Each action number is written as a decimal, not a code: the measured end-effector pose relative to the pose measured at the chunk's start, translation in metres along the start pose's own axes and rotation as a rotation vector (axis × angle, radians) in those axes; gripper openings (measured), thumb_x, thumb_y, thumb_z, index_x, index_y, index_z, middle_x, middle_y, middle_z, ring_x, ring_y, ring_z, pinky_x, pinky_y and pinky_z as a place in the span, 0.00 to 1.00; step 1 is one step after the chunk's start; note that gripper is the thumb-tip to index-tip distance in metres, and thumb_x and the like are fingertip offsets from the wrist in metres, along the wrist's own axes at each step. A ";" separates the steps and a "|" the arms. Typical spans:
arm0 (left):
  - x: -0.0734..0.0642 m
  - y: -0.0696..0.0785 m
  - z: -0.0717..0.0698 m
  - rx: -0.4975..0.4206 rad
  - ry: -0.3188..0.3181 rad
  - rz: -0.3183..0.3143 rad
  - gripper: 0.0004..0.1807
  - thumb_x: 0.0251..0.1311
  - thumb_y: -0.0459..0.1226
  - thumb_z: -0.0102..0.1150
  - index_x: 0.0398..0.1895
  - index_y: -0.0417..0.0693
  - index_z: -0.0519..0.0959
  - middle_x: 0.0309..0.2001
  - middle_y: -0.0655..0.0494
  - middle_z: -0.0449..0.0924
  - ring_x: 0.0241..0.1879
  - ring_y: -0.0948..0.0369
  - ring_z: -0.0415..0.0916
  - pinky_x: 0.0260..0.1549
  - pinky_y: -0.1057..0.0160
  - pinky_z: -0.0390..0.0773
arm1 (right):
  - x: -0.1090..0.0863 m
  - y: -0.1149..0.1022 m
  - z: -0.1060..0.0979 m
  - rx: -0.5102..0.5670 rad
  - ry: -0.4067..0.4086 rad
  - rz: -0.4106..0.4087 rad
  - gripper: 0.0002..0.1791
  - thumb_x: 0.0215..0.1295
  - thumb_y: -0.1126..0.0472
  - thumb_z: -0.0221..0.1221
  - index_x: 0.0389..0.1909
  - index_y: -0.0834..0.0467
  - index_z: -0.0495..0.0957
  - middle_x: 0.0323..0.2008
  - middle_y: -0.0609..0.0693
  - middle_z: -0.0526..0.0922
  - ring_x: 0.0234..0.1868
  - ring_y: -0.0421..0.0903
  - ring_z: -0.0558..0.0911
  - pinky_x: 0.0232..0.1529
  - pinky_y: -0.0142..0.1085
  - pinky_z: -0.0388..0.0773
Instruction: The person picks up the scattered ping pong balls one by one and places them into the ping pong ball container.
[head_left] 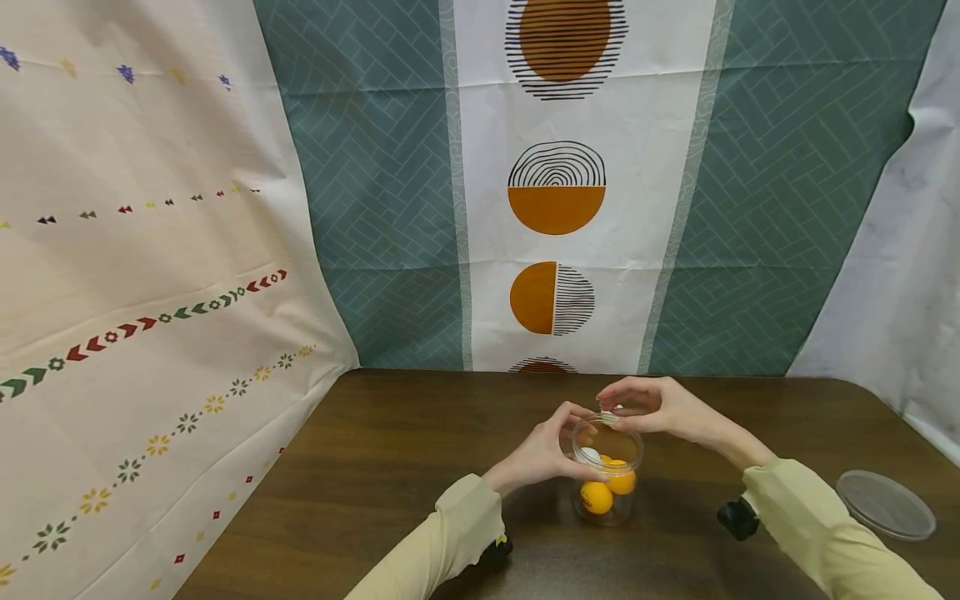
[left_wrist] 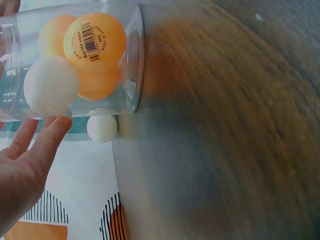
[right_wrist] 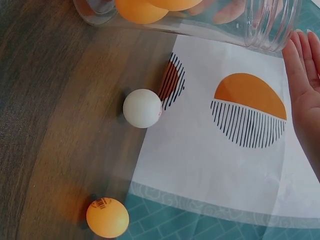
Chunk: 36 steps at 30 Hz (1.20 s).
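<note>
A clear round jar (head_left: 609,510) stands upright on the table, holding three orange ping-pong balls (left_wrist: 95,42) and a white ping-pong ball (left_wrist: 51,85). My left hand (head_left: 543,450) grips it near the top, thumb in front and fingers behind. At the far right side of its uncovered mouth is my right hand (head_left: 663,408), thumb apart from the fingers, fingertips right at the rim. No ball shows in that hand. Behind the jar, another white ball (right_wrist: 142,108) and an orange ball (right_wrist: 107,218) lie on the table; the right hand hides the orange one in the head view.
A translucent flat lid (head_left: 887,505) lies on the dark wooden table (head_left: 360,467) to the right, beside the right sleeve. Patterned cloth (head_left: 390,183) hangs behind the table, and pale cloth (head_left: 150,275) runs along its left side.
</note>
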<state>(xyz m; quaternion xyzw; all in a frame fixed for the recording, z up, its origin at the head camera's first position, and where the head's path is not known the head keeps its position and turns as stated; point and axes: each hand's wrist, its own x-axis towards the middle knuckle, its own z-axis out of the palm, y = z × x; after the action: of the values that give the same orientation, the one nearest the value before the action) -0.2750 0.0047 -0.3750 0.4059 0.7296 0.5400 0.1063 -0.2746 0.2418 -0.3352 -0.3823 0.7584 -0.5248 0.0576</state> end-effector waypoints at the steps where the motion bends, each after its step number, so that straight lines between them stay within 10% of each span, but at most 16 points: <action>1: 0.001 -0.004 0.000 0.003 0.002 -0.002 0.33 0.45 0.31 0.68 0.55 0.46 0.62 0.48 0.55 0.70 0.46 0.51 0.69 0.34 0.65 0.75 | 0.000 0.000 0.000 0.000 -0.001 0.000 0.20 0.58 0.71 0.58 0.52 0.68 0.69 0.48 0.62 0.73 0.49 0.60 0.73 0.43 0.41 0.73; 9: 0.009 -0.030 0.003 0.018 0.017 -0.009 0.34 0.44 0.34 0.69 0.55 0.56 0.62 0.48 0.56 0.70 0.45 0.58 0.70 0.33 0.65 0.75 | -0.004 -0.002 -0.004 0.002 0.016 -0.022 0.21 0.58 0.71 0.57 0.52 0.72 0.67 0.47 0.67 0.72 0.47 0.64 0.72 0.43 0.41 0.73; 36: 0.009 -0.028 0.004 0.027 0.037 -0.023 0.34 0.43 0.34 0.70 0.54 0.54 0.63 0.49 0.54 0.70 0.45 0.56 0.70 0.33 0.66 0.75 | -0.027 0.014 -0.027 -0.131 0.174 0.070 0.21 0.58 0.66 0.60 0.53 0.65 0.69 0.47 0.56 0.75 0.47 0.53 0.75 0.43 0.37 0.73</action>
<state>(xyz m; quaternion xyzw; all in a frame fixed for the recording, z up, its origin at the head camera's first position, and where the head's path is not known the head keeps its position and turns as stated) -0.2923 0.0114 -0.3985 0.3887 0.7434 0.5363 0.0933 -0.2757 0.2814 -0.3434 -0.3115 0.8061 -0.5029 -0.0152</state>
